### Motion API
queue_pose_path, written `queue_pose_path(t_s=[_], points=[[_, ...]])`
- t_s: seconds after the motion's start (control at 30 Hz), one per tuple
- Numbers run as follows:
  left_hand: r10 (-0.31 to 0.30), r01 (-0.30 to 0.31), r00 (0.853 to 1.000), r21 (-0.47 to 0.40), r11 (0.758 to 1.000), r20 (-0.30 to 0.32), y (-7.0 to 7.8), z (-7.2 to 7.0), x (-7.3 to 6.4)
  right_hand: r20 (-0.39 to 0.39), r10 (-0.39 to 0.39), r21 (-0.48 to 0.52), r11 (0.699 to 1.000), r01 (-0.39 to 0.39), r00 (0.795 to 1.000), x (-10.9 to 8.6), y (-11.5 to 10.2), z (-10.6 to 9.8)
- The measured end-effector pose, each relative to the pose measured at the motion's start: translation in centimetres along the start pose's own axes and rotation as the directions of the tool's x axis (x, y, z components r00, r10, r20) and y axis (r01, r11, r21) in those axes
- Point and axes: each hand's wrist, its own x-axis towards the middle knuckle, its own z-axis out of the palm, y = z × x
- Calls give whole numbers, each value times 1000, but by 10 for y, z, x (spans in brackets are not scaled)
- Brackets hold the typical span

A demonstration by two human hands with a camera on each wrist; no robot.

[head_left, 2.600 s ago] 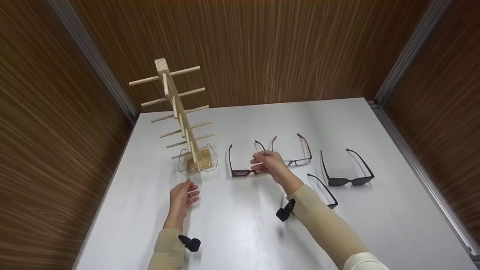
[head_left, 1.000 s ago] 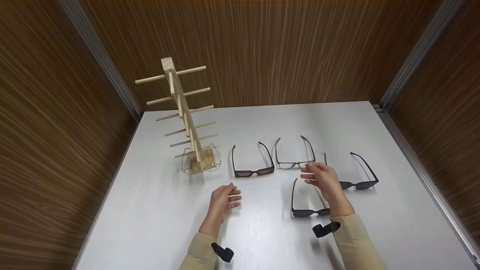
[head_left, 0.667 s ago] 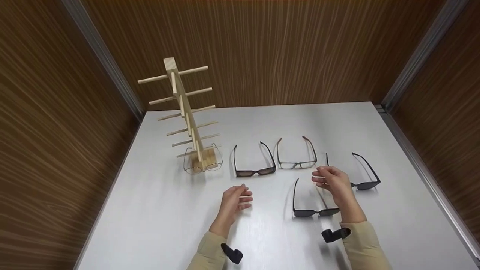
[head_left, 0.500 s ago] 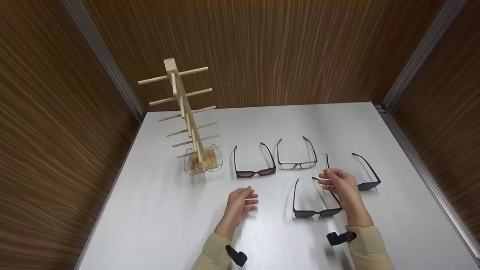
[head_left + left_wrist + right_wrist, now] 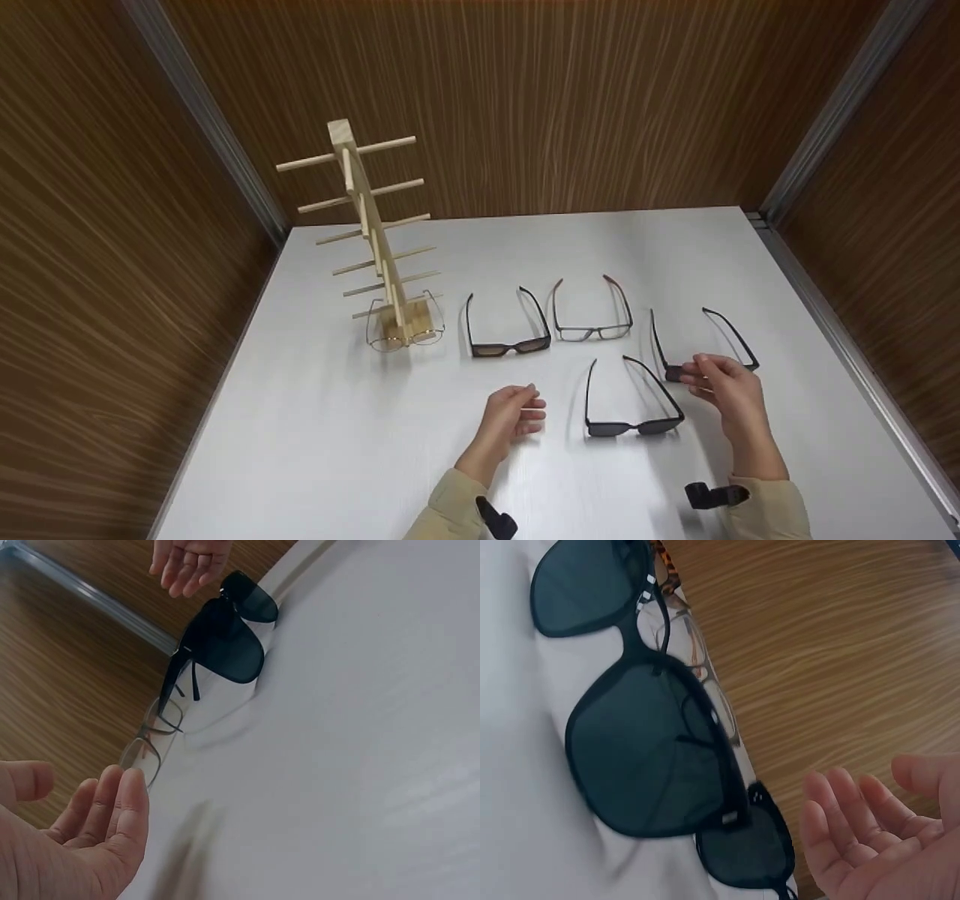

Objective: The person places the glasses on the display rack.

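My right hand (image 5: 731,394) is over the rightmost dark sunglasses (image 5: 673,373), hiding much of their front. In the right wrist view its fingers are loosely bent and hold nothing. My left hand (image 5: 508,420) hovers above the table, left of the front black sunglasses (image 5: 611,429), its fingers relaxed around nothing. These front sunglasses lie with temples unfolded and pointing back; their dark lenses (image 5: 645,750) fill much of the right wrist view. Farther back are brown-lensed sunglasses (image 5: 491,350) and clear-lensed glasses (image 5: 574,334) with reddish temple tips.
A wooden eyewear stand (image 5: 360,191) with several pairs of pegs rises at the back left. Thin wire-framed glasses (image 5: 386,345) are at its lowest level, before its base. Brown wood-grain panels (image 5: 525,105) enclose the white table (image 5: 300,450) at the back and sides.
Both hands have moved right, the left from beside the stand, the right from over the brown-lensed sunglasses to the rightmost pair. The front sunglasses are uncovered. The glasses keep their places.
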Motion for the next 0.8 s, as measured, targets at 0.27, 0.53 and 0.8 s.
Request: queue_pose_path(t_s=[0.27, 0.53, 0.8], points=[[-24, 23, 1000, 40, 999, 11, -11, 23, 0, -4, 15, -86, 996, -16, 1000, -11, 14, -12], [-42, 40, 999, 109, 993, 22, -23, 40, 1, -6, 85, -209, 974, -84, 996, -16, 30, -13], [-26, 18, 999, 158, 987, 47, -31, 48, 0, -20, 142, -192, 971, -143, 990, -22, 43, -12]])
